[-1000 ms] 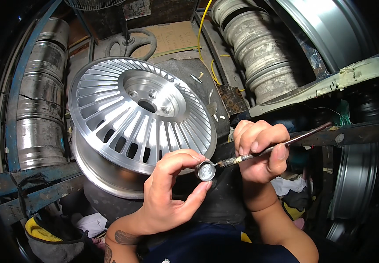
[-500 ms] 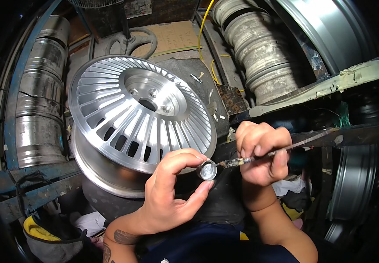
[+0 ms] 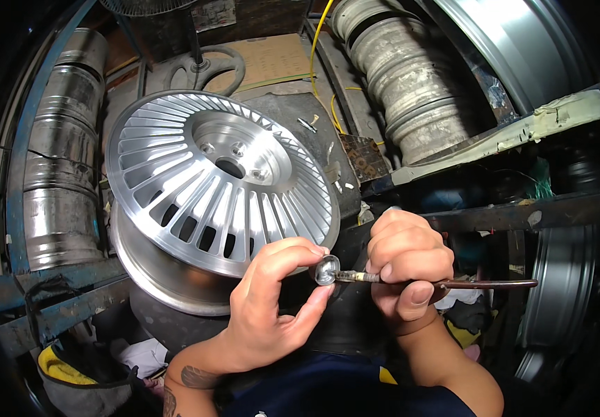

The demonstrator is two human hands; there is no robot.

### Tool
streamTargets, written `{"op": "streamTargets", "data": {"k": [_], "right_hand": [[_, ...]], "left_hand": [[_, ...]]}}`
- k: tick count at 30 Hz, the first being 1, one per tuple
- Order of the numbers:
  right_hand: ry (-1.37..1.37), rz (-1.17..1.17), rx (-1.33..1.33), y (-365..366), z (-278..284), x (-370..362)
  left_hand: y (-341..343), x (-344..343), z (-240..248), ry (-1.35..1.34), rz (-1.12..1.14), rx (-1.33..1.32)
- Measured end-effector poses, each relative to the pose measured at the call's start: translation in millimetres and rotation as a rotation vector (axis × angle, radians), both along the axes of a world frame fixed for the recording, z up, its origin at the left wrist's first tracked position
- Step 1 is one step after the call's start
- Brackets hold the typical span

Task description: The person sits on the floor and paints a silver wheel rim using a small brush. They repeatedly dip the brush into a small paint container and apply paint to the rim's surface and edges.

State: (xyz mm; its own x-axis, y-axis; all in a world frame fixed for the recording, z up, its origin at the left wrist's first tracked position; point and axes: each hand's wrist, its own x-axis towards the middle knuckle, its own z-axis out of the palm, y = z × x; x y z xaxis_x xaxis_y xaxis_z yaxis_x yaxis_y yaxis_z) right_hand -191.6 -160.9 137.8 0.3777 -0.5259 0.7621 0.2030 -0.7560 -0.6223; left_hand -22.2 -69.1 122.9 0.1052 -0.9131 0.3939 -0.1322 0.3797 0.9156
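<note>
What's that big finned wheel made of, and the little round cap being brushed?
Wheel: looks like bare machined aluminium, with a bright silver satin sheen. Small cap in the left hand: probably polished metal, given its mirror-like glint. The right hand holds a dark-handled brush.

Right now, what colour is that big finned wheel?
Bright silver, bare machined metal; the wheel shows best in the head view.

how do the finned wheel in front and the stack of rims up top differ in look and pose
The finned wheel is bright, clean silver with many thin radial spokes; the stacked rims are dull, grey and grimy. The wheel shows its face, tilted toward the camera; the rims show only their ribbed barrels. Both are round metal wheels.
</note>
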Motion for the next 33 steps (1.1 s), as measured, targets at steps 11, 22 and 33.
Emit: {"op": "streamTargets", "data": {"k": [11,22,33], "right_hand": [[0.100,-0.055,-0.023,-4.4,6.3,-2.3],[0.083,-0.060,-0.122,-5.3,4.8,-0.7],[0.003,-0.131,-0.021,-7.2,1.9,-2.8]], "left_hand": [[-1.9,-4.3,1.3,-0.020,-0.003,-0.013],[-0.8,-3.8,2.3,-0.030,0.000,-0.010],[-0.3,-4.6,2.3,-0.033,0.018,-0.014]]}}
